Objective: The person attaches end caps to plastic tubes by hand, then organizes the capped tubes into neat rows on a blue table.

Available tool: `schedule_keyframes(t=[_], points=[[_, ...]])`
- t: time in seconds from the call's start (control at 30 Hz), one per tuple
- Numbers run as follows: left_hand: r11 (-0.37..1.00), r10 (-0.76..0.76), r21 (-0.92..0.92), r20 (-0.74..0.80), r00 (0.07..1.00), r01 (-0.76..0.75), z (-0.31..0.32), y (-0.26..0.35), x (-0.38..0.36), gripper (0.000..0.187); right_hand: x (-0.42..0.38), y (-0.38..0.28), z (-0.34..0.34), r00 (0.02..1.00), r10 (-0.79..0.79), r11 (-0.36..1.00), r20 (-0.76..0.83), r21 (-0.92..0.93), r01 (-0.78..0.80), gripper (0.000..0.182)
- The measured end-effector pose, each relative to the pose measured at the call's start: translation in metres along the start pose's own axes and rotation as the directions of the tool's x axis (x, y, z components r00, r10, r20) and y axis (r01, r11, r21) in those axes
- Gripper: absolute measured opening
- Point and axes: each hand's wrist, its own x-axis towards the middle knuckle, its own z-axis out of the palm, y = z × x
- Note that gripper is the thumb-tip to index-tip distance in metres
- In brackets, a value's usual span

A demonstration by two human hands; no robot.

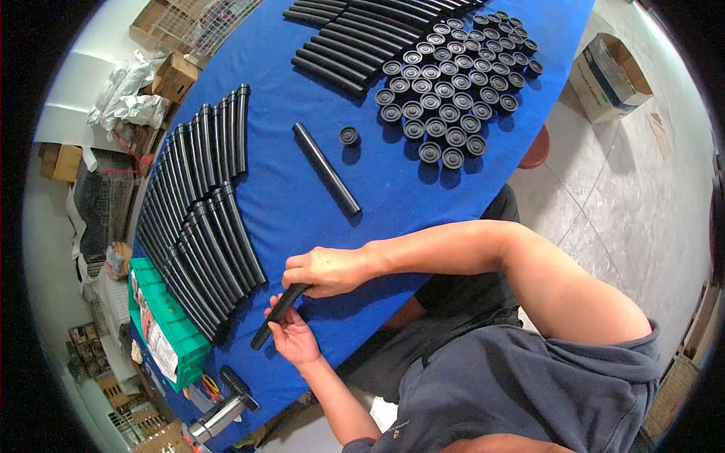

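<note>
1. Right hand [326,272] grips 1 end of a black tube [281,310] over the blue tablecloth [408,189].
2. Left hand [297,340] holds it between thumb and fingers.
3. Round cap [348,137] sits near 1 loose tube [327,170].

My bench [408,196] is plain blue on top. The tube [281,313] I hold is black, and so are the rows of tubes [230,136] along the far edge. The black caps [455,137] by the near edge have rings inside rings. By the far edge, the green basket [198,355] has white paper [162,343] with brown print.
</note>
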Motion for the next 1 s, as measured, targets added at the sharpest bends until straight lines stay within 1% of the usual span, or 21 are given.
schedule_keyframes(t=[0.03,0.07,0.1,0.13,0.2,0.23,0.33,0.43,0.47,0.53,0.57,0.6,0.63,0.67,0.73,0.77,0.8,0.83,0.87,0.9,1.0], points=[[1.0,0.001,-0.002,0.004,1.0,-0.001,-0.002,0.001,-0.001,0.032,0.0,-0.004,-0.002,0.996,-0.077,0.996,-0.035,-0.042,0.076,0.035],[1.0,0.001,-0.005,0.013,1.0,-0.001,-0.004,0.002,-0.002,0.032,0.001,-0.008,-0.006,0.996,0.072,0.996,0.047,0.05,-0.074,0.033],[1.0,0.001,-0.007,0.024,1.0,-0.001,-0.003,0.002,-0.001,0.032,0.005,-0.02,-0.016,0.968,0.21,0.966,0.14,0.124,-0.228,0.031],[1.0,0.009,0.012,0.025,1.0,-0.009,-0.002,0.001,0.002,0.032,0.009,-0.026,-0.023,0.911,0.334,0.907,0.241,0.181,-0.381,0.029],[0.998,0.021,0.051,0.018,1.0,-0.022,0.0,-0.001,0.001,0.031,0.006,-0.005,-0.007,0.988,0.136,0.986,0.078,0.091,-0.143,0.031],[0.997,0.026,0.071,0.012,1.0,-0.027,0.001,-0.001,0.0,0.031,0.002,0.007,0.003,1.0,0.027,0.999,0.004,0.033,-0.027,0.032],[1.0,0.004,0.021,0.027,1.0,-0.004,0.002,-0.001,0.0,0.031,-0.002,0.003,0.006,0.996,-0.082,0.995,-0.041,-0.068,0.079,0.037],[1.0,0.019,-0.007,0.04,0.999,-0.019,0.0,0.0,-0.001,0.031,0.003,-0.01,-0.007,0.984,0.172,0.98,0.054,0.093,-0.176,0.043],[1.0,0.014,-0.005,0.024,1.0,-0.014,0.001,0.0,-0.001,0.031,0.008,-0.014,-0.018,0.897,0.345,0.904,0.276,0.159,-0.397,0.045],[1.0,0.001,-0.002,-0.003,1.0,-0.001,0.004,-0.001,0.0,0.032,0.005,-0.001,-0.007,0.961,0.231,0.968,0.152,0.065,-0.242,0.045],[1.0,0.0,-0.005,0.004,1.0,0.0,0.005,-0.003,0.001,0.033,0.003,0.005,-0.002,0.991,0.116,0.993,0.072,0.007,-0.117,0.044],[1.0,0.001,-0.007,0.004,1.0,-0.001,0.004,-0.003,0.002,0.033,0.003,0.006,0.001,1.0,-0.006,0.998,0.001,-0.06,0.006,0.044],[1.0,0.006,-0.007,0.0,1.0,-0.006,0.001,-0.002,0.002,0.033,0.002,0.006,0.006,0.99,-0.13,0.984,-0.06,-0.129,0.122,0.043],[1.0,0.008,-0.004,-0.008,1.0,-0.008,-0.001,0.0,0.0,0.033,-0.001,0.007,0.009,1.0,-0.002,0.999,-0.025,-0.049,0.001,0.041],[1.0,0.002,0.003,0.014,1.0,-0.002,-0.001,0.0,-0.001,0.033,0.004,-0.016,-0.013,0.969,0.237,0.966,0.074,0.085,-0.243,0.036],[1.0,-0.002,0.006,0.029,1.0,0.002,0.0,0.001,-0.001,0.034,0.011,-0.029,-0.027,0.85,0.431,0.846,0.303,0.194,-0.497,0.037],[1.0,-0.003,0.007,0.021,1.0,0.002,0.001,0.001,-0.002,0.034,0.009,-0.022,-0.021,0.922,0.325,0.917,0.213,0.167,-0.362,0.038],[1.0,-0.005,0.006,0.017,1.0,0.005,0.003,0.0,-0.001,0.034,0.006,-0.009,-0.009,0.971,0.205,0.968,0.123,0.122,-0.22,0.039],[1.0,-0.007,0.003,0.015,1.0,0.007,0.005,-0.002,0.001,0.034,0.002,0.004,0.0,0.996,0.074,0.995,0.042,0.06,-0.077,0.04],[1.0,-0.003,0.009,0.016,1.0,0.003,0.005,-0.002,0.002,0.034,0.004,0.003,0.002,0.995,-0.095,0.994,-0.029,-0.057,0.093,0.044],[1.0,0.009,0.005,0.02,1.0,-0.009,0.001,0.0,-0.002,0.034,0.003,-0.003,-0.001,0.998,0.067,0.992,0.007,0.107,-0.068,0.044]])
